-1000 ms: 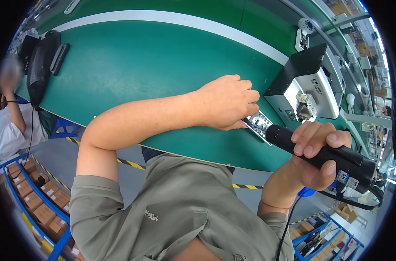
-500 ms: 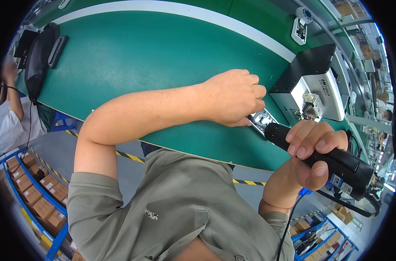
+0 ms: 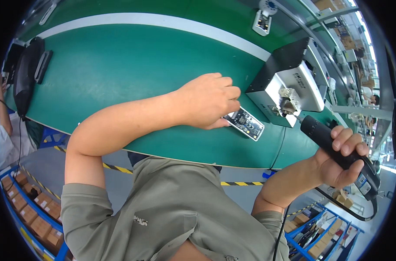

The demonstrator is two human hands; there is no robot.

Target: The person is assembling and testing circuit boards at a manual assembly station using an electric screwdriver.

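Observation:
A small rectangular device (image 3: 247, 124) with a light rim and an exposed circuit board lies on the green tabletop, right of centre. My left hand (image 3: 212, 101) is closed at its upper left end, thumb along one edge; the fingertips are partly hidden. My right hand (image 3: 343, 153) wraps round a black corded electric screwdriver (image 3: 319, 133), tilted with its nose toward the upper left. Its tip is close to the metal outlet (image 3: 289, 102) on the front of a black and silver screw feeder (image 3: 270, 92); I cannot tell whether they touch.
Behind the feeder, a white device (image 3: 262, 24) with a round head lies at the back. A black bag-like object (image 3: 29, 78) rests at the table's left end, beside another person's arm. Shelves with cardboard boxes (image 3: 30, 213) stand below left. The screwdriver's cable (image 3: 352, 212) loops low on the right.
The screwdriver has left the device's circuit board and moved right, up to the feeder's outlet. My left hand stays on the device. The whole view has shifted slightly.

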